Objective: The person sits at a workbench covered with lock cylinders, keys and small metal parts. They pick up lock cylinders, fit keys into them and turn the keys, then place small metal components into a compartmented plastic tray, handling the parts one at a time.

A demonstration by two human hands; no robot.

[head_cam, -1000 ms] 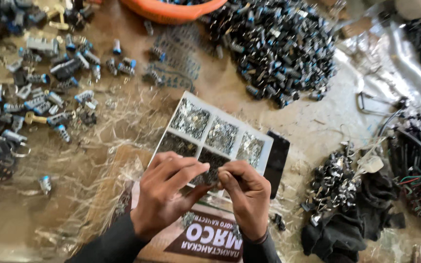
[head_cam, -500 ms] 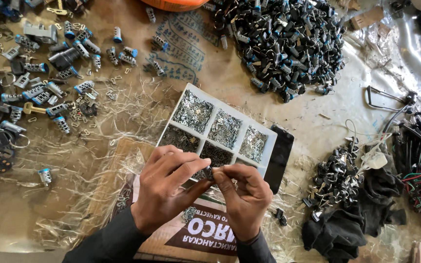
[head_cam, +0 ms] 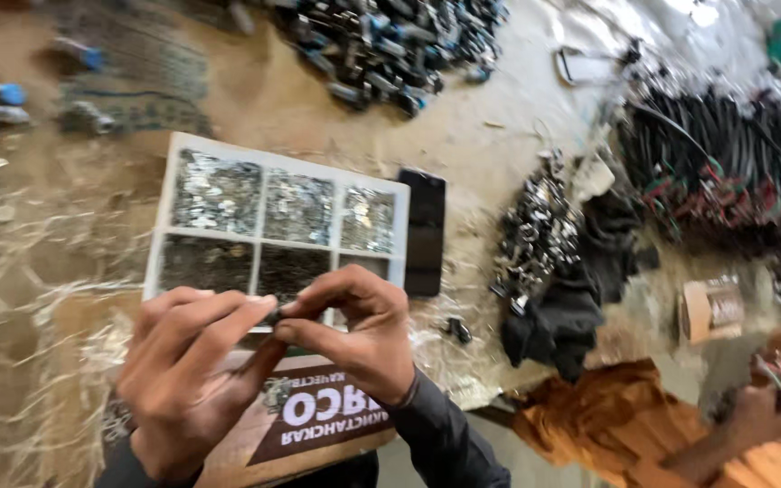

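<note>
While both hands meet low in the view, I see my left hand [head_cam: 187,380] and right hand [head_cam: 350,330] pinching the same small dark part [head_cam: 275,314] between thumb and fingertips; the fingers of each are curled nearly closed around it. What kind of part it is I cannot tell, since it is tiny and mostly covered. It hangs just over the near edge of a white sorting tray [head_cam: 166,217] with 6 compartments, the 3 far ones holding shiny metal bits and the 3 near ones darker bits. Under my hands, touching the tray's near side, lies a printed cardboard piece [head_cam: 318,420]. Just right of the tray lies a black phone [head_cam: 425,230]. Far beyond the tray sits a heap of dark and blue components [head_cam: 381,41]. To the right I see a cluster of shiny metal clips [head_cam: 535,230] beside a black cloth [head_cam: 558,316], and farther right a pile of black cables [head_cam: 725,154]. At the near right corner another person's hand [head_cam: 761,411] shows above orange fabric [head_cam: 616,425].
</note>
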